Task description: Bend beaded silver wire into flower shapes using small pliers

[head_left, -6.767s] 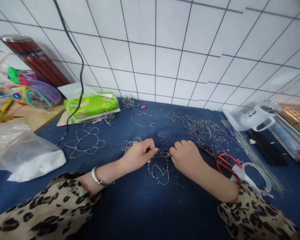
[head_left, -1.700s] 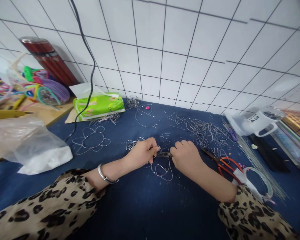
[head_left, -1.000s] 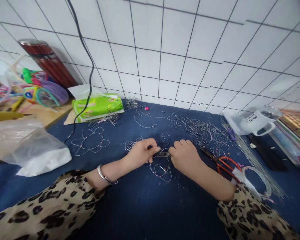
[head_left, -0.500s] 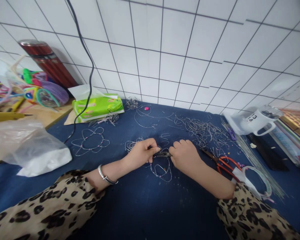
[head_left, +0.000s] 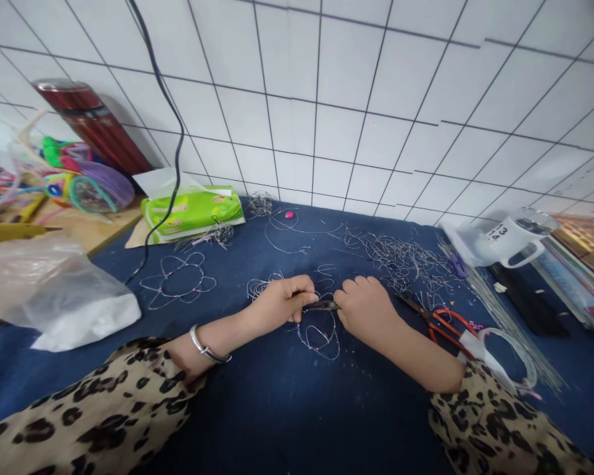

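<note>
1. The wide desk under a matte dark-blue cloth [head_left: 287,409] fills my feed, its far edge running along a glossy white tiled wall [head_left: 336,79].
2. Toward the desk's far right corner sprawls a loose tangle of thin, springy, silver-grey wire [head_left: 400,257]. On the far edge, left of its middle, lies a soft, shiny lime-green plastic pack [head_left: 193,214].
3. Toward the right edge I see scissors with orange-red loop handles and dark blades [head_left: 429,316].
4. Toward the left edge, a flower-shaped silver wire piece with tiny pink beads on its inner ring [head_left: 193,290] lies flat, its petals rounded and open.
5. The person's right hand [head_left: 366,307] is closed in a fist around its tool; the left hand [head_left: 282,300] has thumb and forefinger pinched together, apparently on wire, other fingers curled.
6. The tool is a pair of dark metal pliers [head_left: 324,305], pointing left at the pinch; I can't tell whether the tips bite.
7. Just below them, mid-desk, sits a looped, pink-beaded silver wire frame [head_left: 317,348]. I judge the step to be gripping or bending its wire; the next move calls for a firm pinch and a small, controlled wrist turn.
8. Near the far edge rests a smooth, rounded, hot-pink bead [head_left: 290,215].
</note>
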Tool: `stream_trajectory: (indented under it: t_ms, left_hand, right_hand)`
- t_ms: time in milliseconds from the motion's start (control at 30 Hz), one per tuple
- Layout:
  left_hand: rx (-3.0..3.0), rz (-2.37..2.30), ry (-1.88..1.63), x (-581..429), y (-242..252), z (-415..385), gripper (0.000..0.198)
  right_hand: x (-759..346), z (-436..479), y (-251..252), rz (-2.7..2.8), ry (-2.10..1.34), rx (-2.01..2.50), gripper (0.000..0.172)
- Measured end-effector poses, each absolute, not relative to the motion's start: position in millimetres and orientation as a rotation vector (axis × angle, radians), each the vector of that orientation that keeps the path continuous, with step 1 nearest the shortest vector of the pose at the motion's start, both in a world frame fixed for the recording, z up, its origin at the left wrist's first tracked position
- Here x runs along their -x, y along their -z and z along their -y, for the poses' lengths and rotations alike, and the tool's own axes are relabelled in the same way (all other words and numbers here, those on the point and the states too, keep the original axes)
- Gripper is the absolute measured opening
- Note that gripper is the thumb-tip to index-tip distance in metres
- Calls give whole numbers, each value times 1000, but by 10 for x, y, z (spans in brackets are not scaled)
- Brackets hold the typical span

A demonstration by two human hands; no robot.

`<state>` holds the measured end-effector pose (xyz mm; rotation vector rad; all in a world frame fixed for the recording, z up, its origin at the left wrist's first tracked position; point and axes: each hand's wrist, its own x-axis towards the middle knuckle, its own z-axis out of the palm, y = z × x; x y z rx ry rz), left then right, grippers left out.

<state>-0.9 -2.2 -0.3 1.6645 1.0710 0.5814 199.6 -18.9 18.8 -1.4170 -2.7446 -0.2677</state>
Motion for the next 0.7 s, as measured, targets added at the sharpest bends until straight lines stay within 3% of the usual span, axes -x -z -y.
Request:
stream_trajectory:
  t_ms: [700]
  left_hand:
    - [-1598,-998,-609,11,16,2,14]
  right_hand:
    - [-2013,186,-193,2770,258,1405,14]
